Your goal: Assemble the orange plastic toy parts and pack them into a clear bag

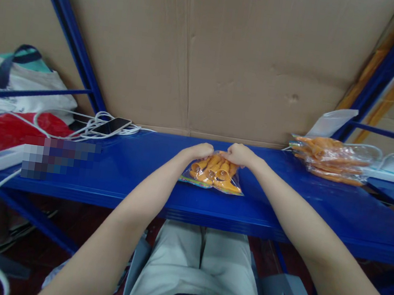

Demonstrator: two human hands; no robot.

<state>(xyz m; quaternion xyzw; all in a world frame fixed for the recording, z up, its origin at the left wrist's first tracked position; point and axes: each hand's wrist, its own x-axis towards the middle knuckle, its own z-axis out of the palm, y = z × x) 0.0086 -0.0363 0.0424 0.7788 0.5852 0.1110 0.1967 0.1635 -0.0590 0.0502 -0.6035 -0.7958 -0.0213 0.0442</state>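
A clear plastic bag [211,172] with several orange, cone-like pieces inside lies on the blue shelf, a little in front of the cardboard wall. My left hand [200,152] is closed on the bag's far left corner. On the far right side of the same bag, my right hand [238,155] has its fingers curled round the plastic. Both hands nearly meet at the far edge, and their fingertips are partly hidden. A coloured strip runs along the bag's near edge.
Similar filled bags [329,160] are piled at the right. At the left lie a phone [111,126] on coiled white cables [76,124], a red item [40,127] and a white tote bag [34,85]. Blue posts [76,44] frame the shelf [137,159].
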